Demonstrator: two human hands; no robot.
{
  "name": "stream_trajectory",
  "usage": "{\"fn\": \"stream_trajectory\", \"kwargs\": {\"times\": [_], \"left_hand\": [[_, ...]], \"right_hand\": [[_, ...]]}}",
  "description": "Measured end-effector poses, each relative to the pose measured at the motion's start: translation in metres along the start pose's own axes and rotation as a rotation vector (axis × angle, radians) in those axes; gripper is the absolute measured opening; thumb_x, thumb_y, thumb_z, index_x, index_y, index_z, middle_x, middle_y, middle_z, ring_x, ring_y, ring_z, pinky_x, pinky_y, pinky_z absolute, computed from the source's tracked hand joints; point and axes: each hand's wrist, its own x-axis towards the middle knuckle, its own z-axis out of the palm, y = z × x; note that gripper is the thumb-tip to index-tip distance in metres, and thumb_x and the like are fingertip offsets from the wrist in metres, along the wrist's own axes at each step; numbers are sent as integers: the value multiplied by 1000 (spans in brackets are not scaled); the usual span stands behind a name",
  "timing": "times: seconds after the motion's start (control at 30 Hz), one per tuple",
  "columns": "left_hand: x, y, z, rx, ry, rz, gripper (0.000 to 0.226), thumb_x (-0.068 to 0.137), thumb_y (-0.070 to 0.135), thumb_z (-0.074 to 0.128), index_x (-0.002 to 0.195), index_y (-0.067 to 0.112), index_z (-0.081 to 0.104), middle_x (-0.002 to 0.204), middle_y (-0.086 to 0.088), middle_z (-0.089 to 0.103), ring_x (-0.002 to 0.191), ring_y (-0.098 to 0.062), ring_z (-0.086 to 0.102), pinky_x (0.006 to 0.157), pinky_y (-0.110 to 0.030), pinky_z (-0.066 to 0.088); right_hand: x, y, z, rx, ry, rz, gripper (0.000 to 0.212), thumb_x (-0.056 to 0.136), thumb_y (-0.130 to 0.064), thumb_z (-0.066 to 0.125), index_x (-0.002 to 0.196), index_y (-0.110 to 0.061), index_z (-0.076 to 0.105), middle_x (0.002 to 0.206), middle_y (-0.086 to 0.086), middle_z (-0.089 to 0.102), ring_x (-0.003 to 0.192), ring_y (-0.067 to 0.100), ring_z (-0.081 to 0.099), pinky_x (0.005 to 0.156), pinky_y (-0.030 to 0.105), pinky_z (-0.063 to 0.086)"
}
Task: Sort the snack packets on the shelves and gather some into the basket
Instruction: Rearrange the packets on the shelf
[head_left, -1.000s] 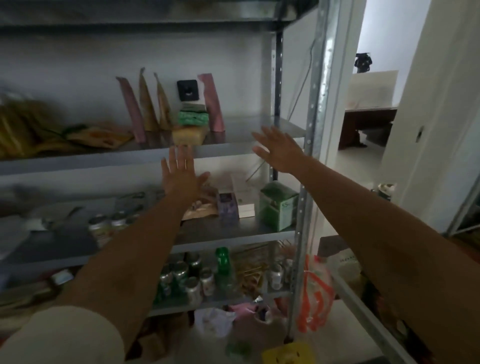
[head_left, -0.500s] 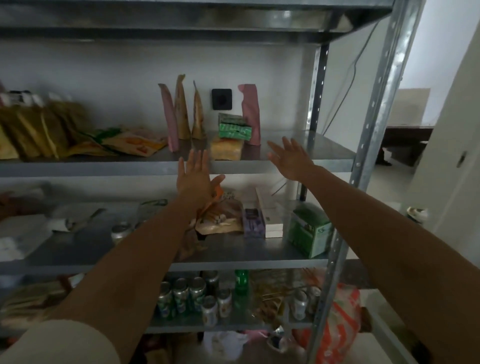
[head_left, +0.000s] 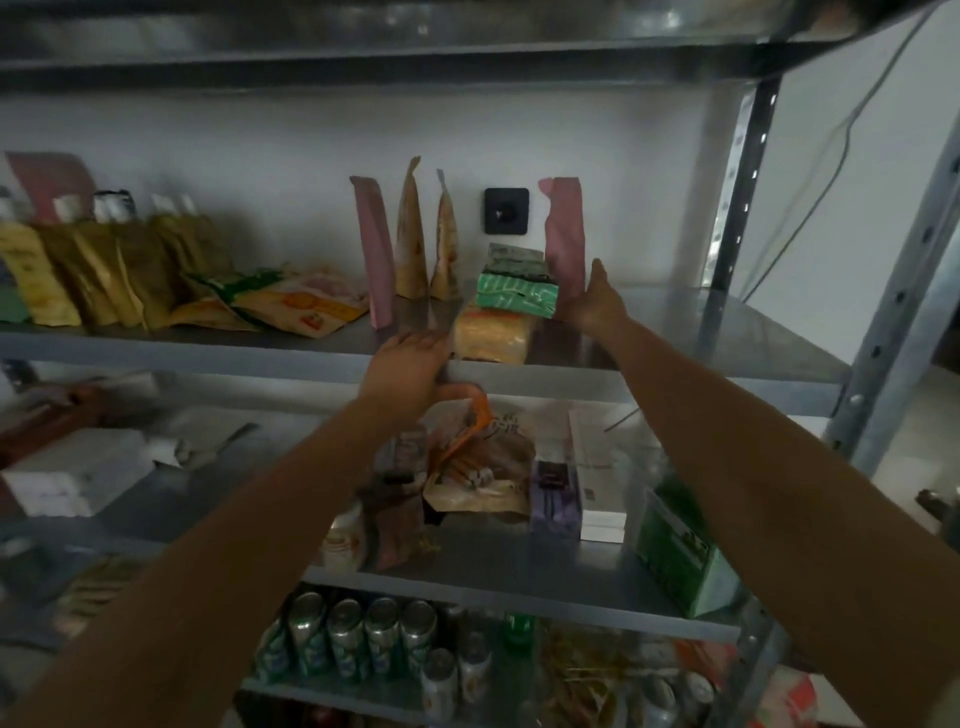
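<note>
Bracketing the stacked packets (head_left: 517, 299) on the shelf (head_left: 701, 338).
Right hand (head_left: 592, 304) straight-fingered, empty; left hand (head_left: 410, 358) at the lip (grip unclear). Next, likely: squeeze 2 sides, lift.

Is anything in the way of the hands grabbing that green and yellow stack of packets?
Nothing visible. The left hand is right beside the yellow packet, and the right hand is beside the green packet on top.

Dim indoor light, brighter from the right, soft motion blur, wide-angle bending at edges
</note>
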Motion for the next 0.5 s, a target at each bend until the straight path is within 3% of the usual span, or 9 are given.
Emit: {"fn": "stream_trajectory", "kwargs": {"times": [0.1,0.23,0.37,0.5], "left_hand": [[-1,-3,4,6,35,28,74,82,59,60,135,8,47,134,-14,54,119,-31,49,94,-35,35],[1,-7,9,21,83,38,74,78,59,64,127,4,55,127,-17,59,112,-34,56,90,-37,41],[0,-12,15,56,140,84,70,71,59,70,111,2,64,106,-18,69,90,-35,66,76,-37,50],[3,-11,15,32,99,58,75,77,64,61,127,9,55,124,-13,62,110,-31,58,91,-36,40]], "right_hand": [[18,3,13,-106,112,-43,71,85,-35,66,142,-11,30,129,15,54,117,35,55,90,40,47],[30,4,16,-109,134,35,55,83,-26,70,129,-9,45,123,16,58,113,33,57,81,30,43],[32,3,12,-165,151,63,43,83,-27,69,120,-8,57,119,14,62,109,31,59,86,32,46],[18,1,5,-76,265,119,31,82,-22,66,111,-9,65,110,14,67,100,31,64,82,32,50]]}}
